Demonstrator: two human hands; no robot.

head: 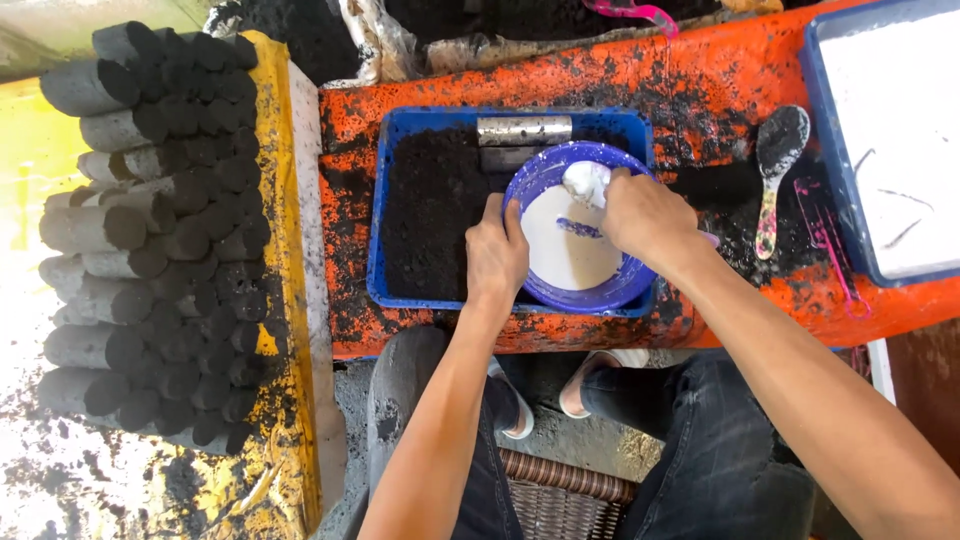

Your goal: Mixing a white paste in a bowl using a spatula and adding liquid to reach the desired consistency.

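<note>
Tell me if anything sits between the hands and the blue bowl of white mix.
Nothing visible does. The left hand already grips the rim of the blue bowl, and the right hand is over it, fingers on a white lump at the far rim. The bowl sits in the blue tray beside the black powder.

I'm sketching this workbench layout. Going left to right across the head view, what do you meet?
Stack of dark cylinders → blue tray of black powder → left hand → blue bowl → right hand → spoon → blue tray of white powder.
</note>
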